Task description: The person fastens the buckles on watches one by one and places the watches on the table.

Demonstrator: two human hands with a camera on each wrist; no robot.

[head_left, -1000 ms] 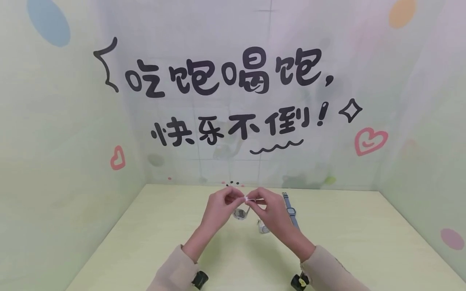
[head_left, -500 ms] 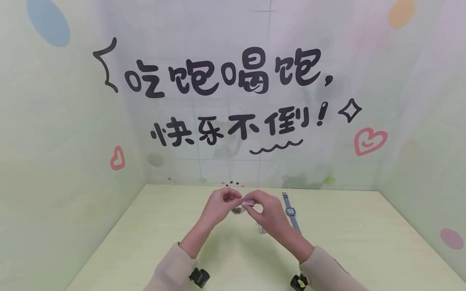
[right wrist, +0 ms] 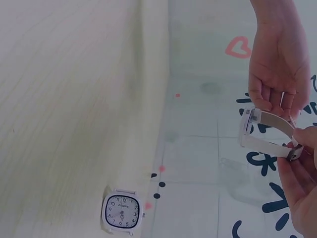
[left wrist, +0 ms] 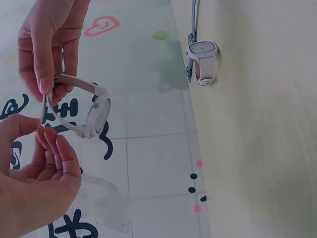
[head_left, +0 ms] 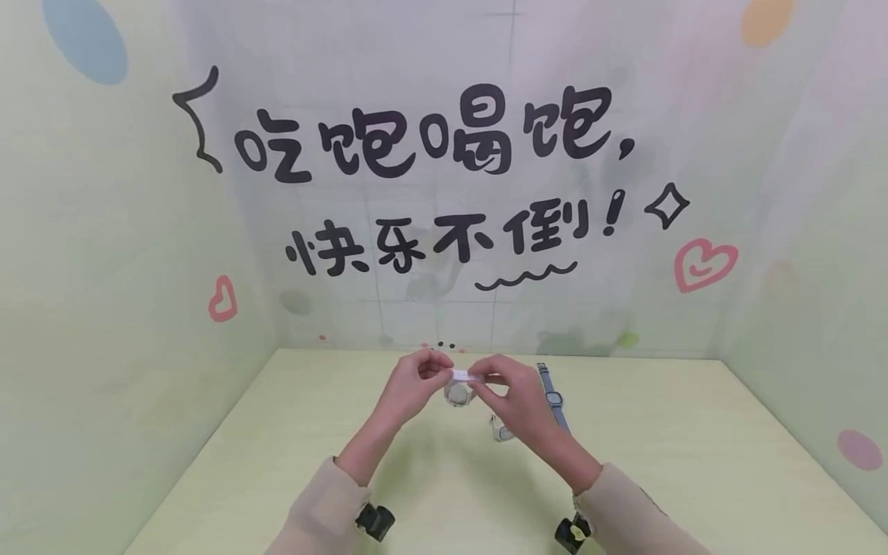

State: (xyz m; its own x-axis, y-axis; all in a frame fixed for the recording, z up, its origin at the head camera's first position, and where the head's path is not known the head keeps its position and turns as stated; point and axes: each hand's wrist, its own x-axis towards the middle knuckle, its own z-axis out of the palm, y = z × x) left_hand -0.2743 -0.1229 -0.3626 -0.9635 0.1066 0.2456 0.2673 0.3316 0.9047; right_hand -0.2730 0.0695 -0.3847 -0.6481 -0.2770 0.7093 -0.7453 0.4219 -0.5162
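Right in the lower middle of the head view, two hands meet over a white watch (head_left: 458, 395), and it's up off the table (head_left: 659, 470), its case hanging beneath the strap (head_left: 461, 375). The left hand (head_left: 414, 391) pinches the strap's free end between thumb and fingertips; the right hand (head_left: 516, 393) comes in from the other side and pinches it near the buckle (right wrist: 294, 152). That looks like a sensible split: with a grip on each side, the narrow band runs taut between them and its end can be steered with fine control, while the case's weight hangs below and out of the fingers' way.

Over in the left wrist view, the strap and case make a loop at the left of the frame, the face turned towards the table side. Holding it by the band alone probably leaves the case free to swing a little, so both hands work close together, fingertips nearly meeting.

Down on the table, a second white watch (right wrist: 122, 211) sits dial-out at the bottom of the right wrist view, just beside the right hand in the head view. A blue watch (head_left: 553, 398) lies stretched out flat to its right, probably because its strap is unfastened.
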